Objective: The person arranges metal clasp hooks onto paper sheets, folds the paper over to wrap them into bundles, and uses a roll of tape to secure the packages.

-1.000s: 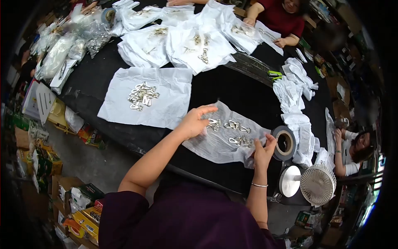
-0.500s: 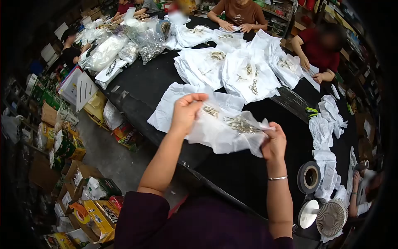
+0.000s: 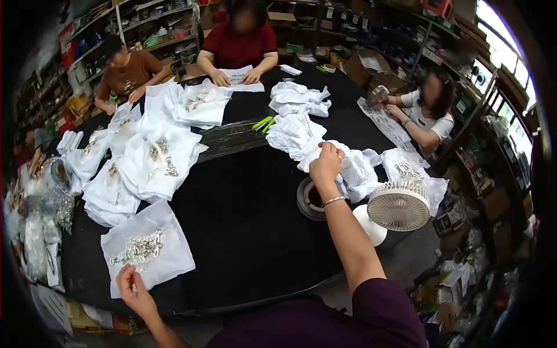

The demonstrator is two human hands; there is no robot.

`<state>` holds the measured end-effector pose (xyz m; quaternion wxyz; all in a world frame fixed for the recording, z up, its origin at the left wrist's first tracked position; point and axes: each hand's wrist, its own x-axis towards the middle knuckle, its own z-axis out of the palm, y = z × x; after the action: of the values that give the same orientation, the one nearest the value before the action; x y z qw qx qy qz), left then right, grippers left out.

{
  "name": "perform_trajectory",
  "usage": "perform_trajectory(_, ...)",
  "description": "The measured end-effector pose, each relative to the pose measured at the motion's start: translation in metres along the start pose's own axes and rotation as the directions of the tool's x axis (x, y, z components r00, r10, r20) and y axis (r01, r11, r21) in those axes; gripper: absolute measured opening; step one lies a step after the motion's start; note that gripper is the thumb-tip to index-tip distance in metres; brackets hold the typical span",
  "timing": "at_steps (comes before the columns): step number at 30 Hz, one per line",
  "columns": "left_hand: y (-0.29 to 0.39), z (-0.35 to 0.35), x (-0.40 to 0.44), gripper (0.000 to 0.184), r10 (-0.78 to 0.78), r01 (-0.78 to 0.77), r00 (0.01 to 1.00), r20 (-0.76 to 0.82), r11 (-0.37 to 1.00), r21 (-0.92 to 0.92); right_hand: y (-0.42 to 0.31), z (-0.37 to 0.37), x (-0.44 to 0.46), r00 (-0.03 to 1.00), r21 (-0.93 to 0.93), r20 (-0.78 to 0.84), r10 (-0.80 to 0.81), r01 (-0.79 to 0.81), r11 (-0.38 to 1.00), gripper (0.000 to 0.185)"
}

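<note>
My left hand [image 3: 134, 290] is at the lower left, open, its thumb and fingers apart beside the near edge of a flat white sheet [image 3: 169, 246]. A small heap of silvery metal clasps [image 3: 142, 248] lies on that sheet. Stretched out to the right, my right hand [image 3: 326, 166] is closed above a row of crumpled white bundles [image 3: 295, 134]. Its fingertips point away from me, and whatever they pinch is hidden. Just below that hand lies a dark tape roll [image 3: 312, 199].
A white fan [image 3: 399, 206] stands right of my forearm. Stacked white sheets [image 3: 159, 180] with clasps cover the table's left part. A green-handled tool [image 3: 264, 124] lies near the bundles. Three people work around the far side, one in a red shirt [image 3: 239, 49].
My view has swung right. The sheet with clasps that both hands held up is no longer in them; one lies flat on the table. My hands have parted, the right reaching toward the bundles.
</note>
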<state>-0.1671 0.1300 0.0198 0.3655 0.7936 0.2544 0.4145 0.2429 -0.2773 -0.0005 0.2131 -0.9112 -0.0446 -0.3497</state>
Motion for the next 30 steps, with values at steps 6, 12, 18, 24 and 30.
perform_trajectory(6, 0.095, 0.135, -0.047, 0.015, 0.330, -0.262, 0.846, 0.418, 0.941, -0.212, 0.041, 0.051, 0.026, 0.952, -0.411, 0.226, -0.208, 0.287, 0.865, 0.023)
perform_trajectory(12, 0.084, 0.187, -0.073, 0.019, 0.372, -0.241, 0.704, 0.605, 0.926, -0.289, 0.024, 0.007, 0.047, 0.939, -0.296, 0.274, -0.209, 0.289, 0.910, 0.022)
perform_trajectory(18, 0.076, 0.187, -0.065, 0.017, 0.043, 0.313, 0.801, 0.597, 0.821, -0.478, -0.059, -0.052, -0.018, 0.992, 0.876, 0.093, 0.079, -0.120, 0.467, 0.031)
perform_trajectory(24, 0.076, 0.187, -0.070, 0.021, 0.159, 0.125, 0.785, 0.598, 0.905, -0.406, -0.063, -0.099, -0.158, 0.750, 0.529, 0.650, -0.124, -0.329, 0.783, 0.053)
perform_trajectory(30, 0.082, 0.188, -0.068, 0.020, 0.160, 0.117, 0.790, 0.591, 0.908, -0.402, -0.087, -0.156, -0.162, 0.673, 0.428, 0.739, -0.039, -0.424, 0.798, 0.045)
